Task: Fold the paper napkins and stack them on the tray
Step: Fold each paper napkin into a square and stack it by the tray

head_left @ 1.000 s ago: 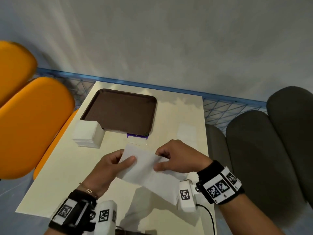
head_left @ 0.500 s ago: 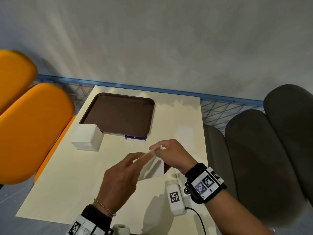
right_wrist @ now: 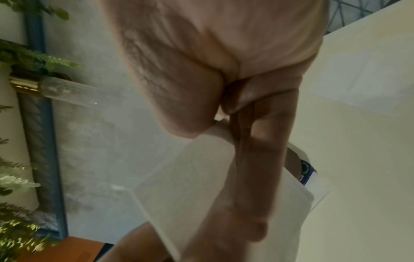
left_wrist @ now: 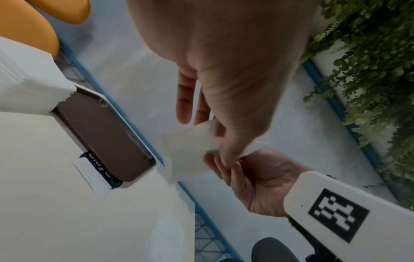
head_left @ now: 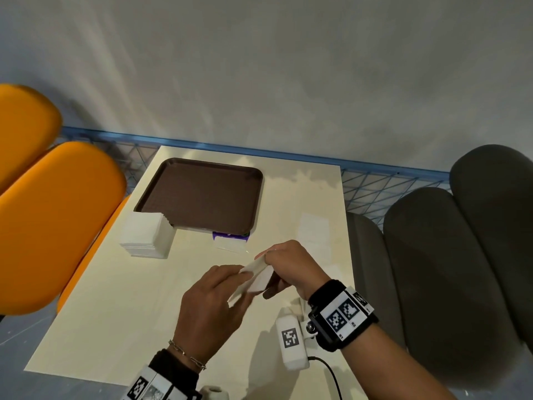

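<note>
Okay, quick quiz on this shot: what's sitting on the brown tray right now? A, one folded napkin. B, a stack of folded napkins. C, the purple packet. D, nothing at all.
D: the brown tray shows only its bare surface; the stack of napkins stands on the table against the tray's near left corner, and the one napkin being folded is up in both hands.

A café or canteen seating corner, brown serving tray (head_left: 202, 194) and stack of paper napkins (head_left: 147, 238) on a small cream desk (head_left: 115, 298), orange padded seats (head_left: 54, 220) at left of the frame, grey ones (head_left: 438, 278) at right, fern greenery (left_wrist: 369, 70) by the wall.
</note>
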